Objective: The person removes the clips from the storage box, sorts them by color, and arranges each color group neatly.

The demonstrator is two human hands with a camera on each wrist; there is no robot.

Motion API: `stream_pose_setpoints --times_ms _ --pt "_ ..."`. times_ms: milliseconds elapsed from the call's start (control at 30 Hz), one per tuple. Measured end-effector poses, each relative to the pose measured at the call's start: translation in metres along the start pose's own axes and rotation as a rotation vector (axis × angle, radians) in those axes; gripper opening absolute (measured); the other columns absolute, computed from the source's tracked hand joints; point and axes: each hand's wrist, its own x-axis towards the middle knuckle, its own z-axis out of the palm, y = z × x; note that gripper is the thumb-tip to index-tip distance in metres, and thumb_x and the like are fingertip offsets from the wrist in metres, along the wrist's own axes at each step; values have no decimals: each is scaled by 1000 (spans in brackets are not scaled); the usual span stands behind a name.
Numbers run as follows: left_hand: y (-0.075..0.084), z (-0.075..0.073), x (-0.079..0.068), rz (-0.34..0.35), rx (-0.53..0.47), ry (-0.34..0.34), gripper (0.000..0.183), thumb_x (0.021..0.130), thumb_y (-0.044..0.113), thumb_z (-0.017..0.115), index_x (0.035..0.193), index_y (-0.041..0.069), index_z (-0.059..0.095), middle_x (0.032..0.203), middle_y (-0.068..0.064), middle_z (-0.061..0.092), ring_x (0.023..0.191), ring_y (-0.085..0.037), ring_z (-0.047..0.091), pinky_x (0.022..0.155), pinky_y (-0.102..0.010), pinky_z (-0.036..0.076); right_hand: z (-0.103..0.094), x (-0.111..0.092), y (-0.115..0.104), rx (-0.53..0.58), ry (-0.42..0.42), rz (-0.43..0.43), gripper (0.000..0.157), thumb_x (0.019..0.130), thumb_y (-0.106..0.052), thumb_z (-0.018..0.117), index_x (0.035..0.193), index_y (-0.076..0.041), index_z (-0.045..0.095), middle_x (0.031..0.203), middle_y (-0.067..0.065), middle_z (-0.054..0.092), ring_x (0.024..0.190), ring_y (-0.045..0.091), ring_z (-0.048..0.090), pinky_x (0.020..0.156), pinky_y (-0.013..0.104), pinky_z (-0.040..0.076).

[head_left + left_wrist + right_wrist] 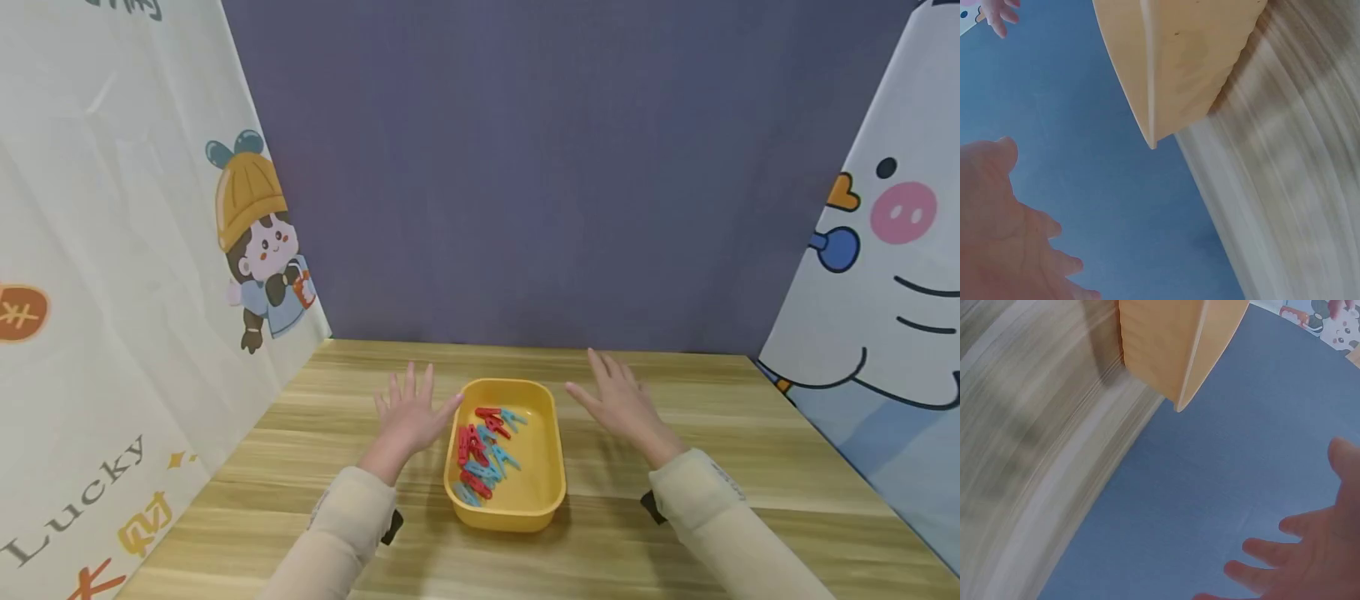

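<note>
A yellow plastic tub (536, 467) stands on the wooden table between the two hands. Along its left side lie several red clothespins (462, 446) and light-blue clothespins (504, 457) in a loose pile. My left hand (411, 418) hovers left of the tub with fingers spread, its thumb overlapping the rim in the head view. To the right, my right hand (621, 403) is raised with fingers extended, apart from the rim. Both palms hold nothing. In each wrist view the tub's outer wall (1191, 56) shows beyond the spread fingers (1269, 551).
The wood-grain table (637, 550) runs back to a dark blue-grey panel (525, 183). White sheets with cartoon prints hang at the left (135, 250) and right. Dark straps (392, 527) show beneath both cream sleeves (708, 492).
</note>
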Motion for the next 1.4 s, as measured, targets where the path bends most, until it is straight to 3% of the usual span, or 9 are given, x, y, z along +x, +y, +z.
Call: stream_pose_setpoints --times_ms 333,500,767,1100,1400 --pt "-9 9 -3 2 -103 -3 80 90 63 28 147 11 8 149 -17 -7 131 -44 -11 102 -64 2 4 -2 4 148 -4 -23 78 94 -51 40 144 4 13 142 32 19 127 50 20 101 64 18" --pt "-10 12 -5 2 -132 -8 76 93 57 32 147 9 9 149 -19 -6 131 -46 -9 103 -63 2 6 -2 6 179 -26 -1 80 94 -53 38 144 3 11 143 31 17 128 49 18 101 64 17" --pt "-12 15 -9 19 -211 -65 83 90 64 24 146 4 10 149 -22 -4 130 -51 -1 95 -71 12 11 0 9 225 -47 17 82 93 -55 37 144 3 10 144 30 17 129 49 15 102 63 14" --pt "-14 18 -10 27 -303 -85 83 92 61 26 145 -1 10 147 -27 -2 128 -53 3 99 -68 10 14 0 11 233 -32 10 86 92 -59 35 143 6 12 143 30 19 128 47 20 104 60 17" --pt "-15 25 -13 1 -412 -141 85 92 60 31 145 -2 7 146 -30 2 129 -50 11 101 -65 14 17 -3 10 277 -78 45 87 92 -59 34 142 7 12 141 32 23 125 48 27 102 61 22"
